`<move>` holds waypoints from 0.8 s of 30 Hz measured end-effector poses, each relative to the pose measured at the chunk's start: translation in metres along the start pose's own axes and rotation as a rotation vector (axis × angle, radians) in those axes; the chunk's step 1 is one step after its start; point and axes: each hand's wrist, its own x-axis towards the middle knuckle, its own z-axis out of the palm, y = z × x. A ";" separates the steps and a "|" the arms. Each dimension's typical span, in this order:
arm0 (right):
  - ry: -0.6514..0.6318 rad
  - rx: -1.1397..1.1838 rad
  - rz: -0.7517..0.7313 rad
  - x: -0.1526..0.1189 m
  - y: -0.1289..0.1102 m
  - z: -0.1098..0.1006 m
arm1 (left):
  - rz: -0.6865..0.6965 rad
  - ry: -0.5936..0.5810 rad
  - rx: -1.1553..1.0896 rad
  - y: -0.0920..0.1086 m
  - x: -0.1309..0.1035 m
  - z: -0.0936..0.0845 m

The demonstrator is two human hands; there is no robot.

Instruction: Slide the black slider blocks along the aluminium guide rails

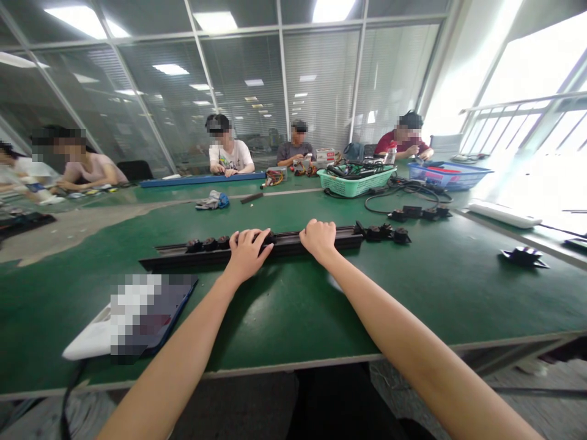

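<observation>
A long black channel-shaped rail (192, 261) lies crosswise on the green table in front of me. Several small round-topped black parts (210, 244) sit in a row along its left half. My left hand (247, 255) is bent over the row, its fingers curled on a black part that is mostly hidden beneath them. Farther right, my right hand (320, 239) is closed in a fist over the rail, its fingers wrapped on the edge. At the rail's right end lie more black parts (378, 231), partly beyond it.
Near my left forearm are a white device (94, 333) and a blue-edged, blurred-out item (183, 305). Loose black parts (525, 256) lie to the right. Behind stand a green basket (355, 183) and a blue basket (452, 177). Several people sit across the table.
</observation>
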 end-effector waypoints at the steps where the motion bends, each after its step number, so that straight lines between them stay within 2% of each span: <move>1: -0.004 0.000 0.000 0.000 0.000 -0.001 | -0.002 0.001 0.002 0.000 0.000 0.000; 13: -0.041 -0.027 -0.005 0.000 -0.002 -0.004 | -0.014 -0.001 0.004 0.003 -0.004 -0.005; 24: -0.023 -0.008 -0.009 0.001 0.001 -0.002 | -0.017 -0.005 -0.001 0.003 -0.004 -0.004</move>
